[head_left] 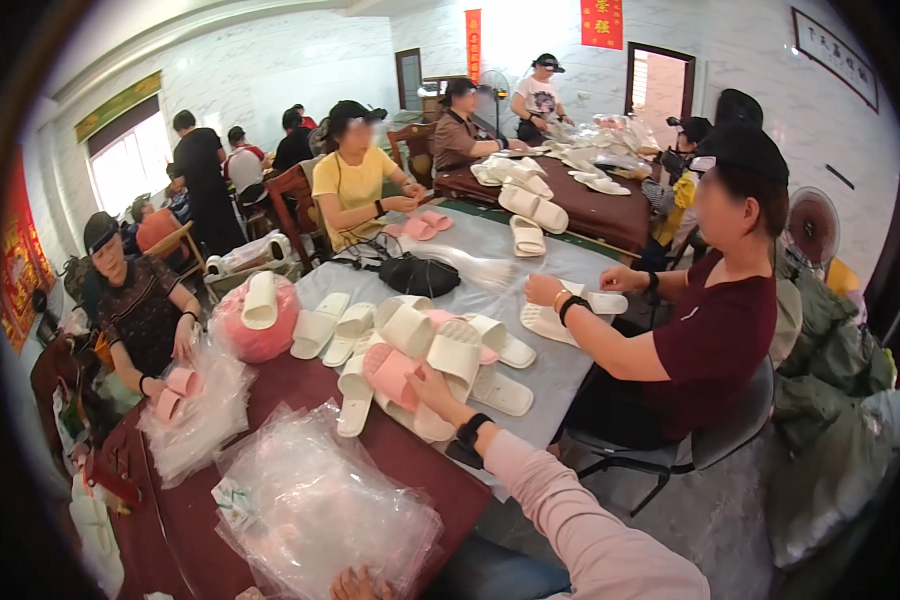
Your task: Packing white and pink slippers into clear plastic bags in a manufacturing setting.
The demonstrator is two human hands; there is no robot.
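Note:
My right hand point(433, 392), a dark watch on its wrist, reaches across to a pile of slippers and grips the edge of a pink slipper point(390, 376). White slippers point(455, 352) lie around and under it, some overlapping. At the lower edge, only the fingers of my left hand point(360, 584) show. They rest slightly apart on the near edge of a stack of clear plastic bags point(320, 505); the rest of that hand is out of view.
A person in dark red point(710, 330) handles white slippers on the right. Opposite, a person in yellow point(355, 190) sits near pink slippers point(430, 224). On the left, someone point(140, 300) holds pink slippers over bags. A black pouch point(418, 275) and pink bundle point(257, 325) lie on the tables.

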